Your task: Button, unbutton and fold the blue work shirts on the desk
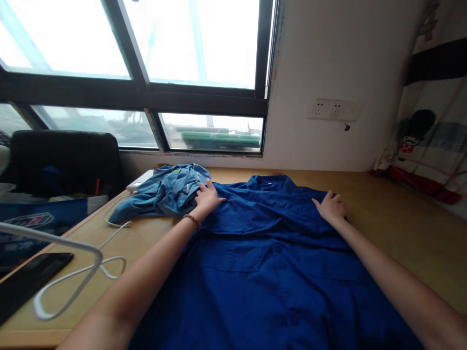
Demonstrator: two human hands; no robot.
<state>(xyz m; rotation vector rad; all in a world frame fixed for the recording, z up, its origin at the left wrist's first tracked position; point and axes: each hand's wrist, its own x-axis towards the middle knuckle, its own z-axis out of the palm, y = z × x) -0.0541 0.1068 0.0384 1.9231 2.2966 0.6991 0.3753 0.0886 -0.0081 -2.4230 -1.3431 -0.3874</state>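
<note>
A dark blue shirt (270, 262) lies spread flat on the wooden table (394, 218), collar toward the window. My left hand (207, 198) rests flat on its left shoulder, fingers stretched out, a bead bracelet on the wrist. My right hand (332, 206) lies flat on the right shoulder, fingers apart. Neither hand grips the cloth. A crumpled lighter blue garment (164, 194) sits just left of my left hand, touching the shirt's edge.
A white wire hanger (69, 272) and a dark phone (29, 282) lie at the table's left front. A white cable (113, 221) and a white device (140, 181) sit near the light garment. A black chair (62, 163) stands left; patterned fabric (426, 146) hangs right.
</note>
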